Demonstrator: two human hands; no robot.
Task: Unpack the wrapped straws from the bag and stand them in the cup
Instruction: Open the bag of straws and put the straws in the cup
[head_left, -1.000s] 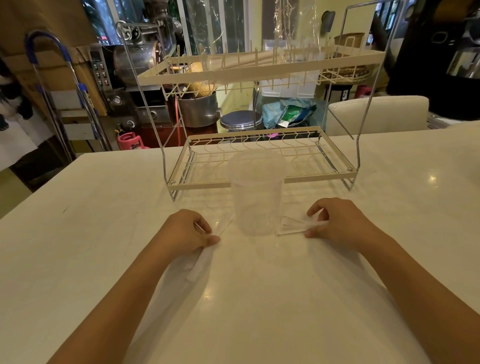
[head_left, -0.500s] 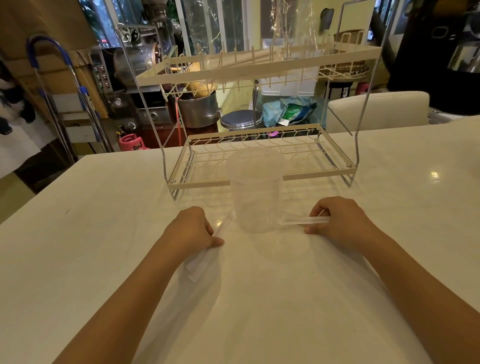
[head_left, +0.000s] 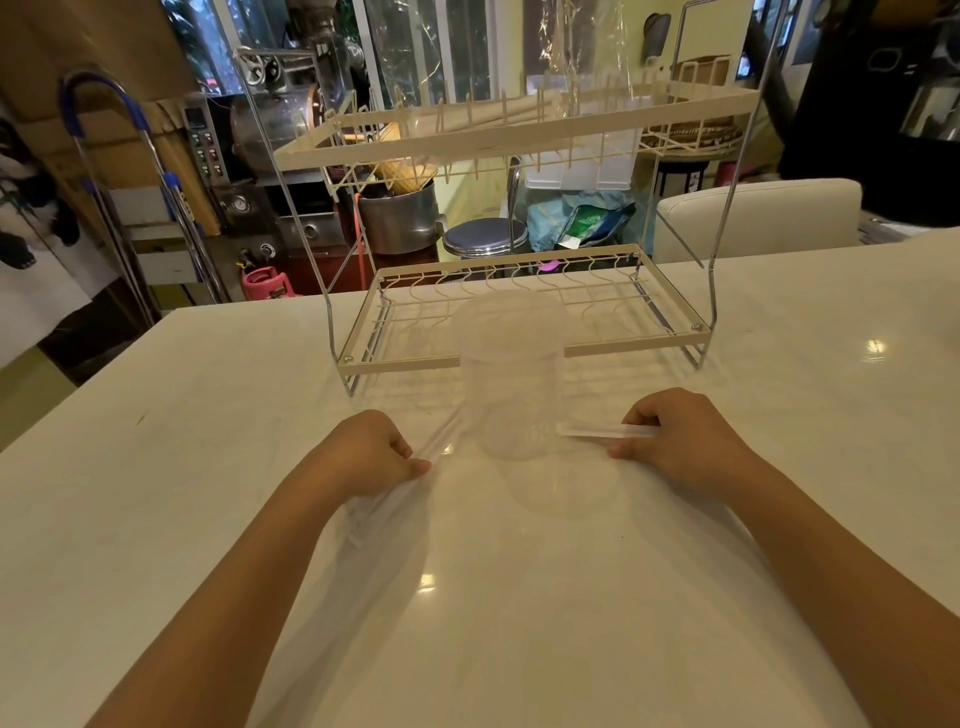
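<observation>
Clear bag (head_left: 395, 499) faint under left hand (head_left: 371, 449)

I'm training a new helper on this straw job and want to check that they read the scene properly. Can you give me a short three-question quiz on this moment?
1. True or false: the clear cup stands upright on the white table, in front of the wire rack.
2. Which hand holds a wrapped straw lying roughly level, pointing toward the cup? A) left hand B) right hand C) neither
3. Fill in: the number of straws seen standing in the cup is ____.

Key: 1 true; 2 B; 3 none (the left hand pinches the clear bag beside the cup).
</observation>
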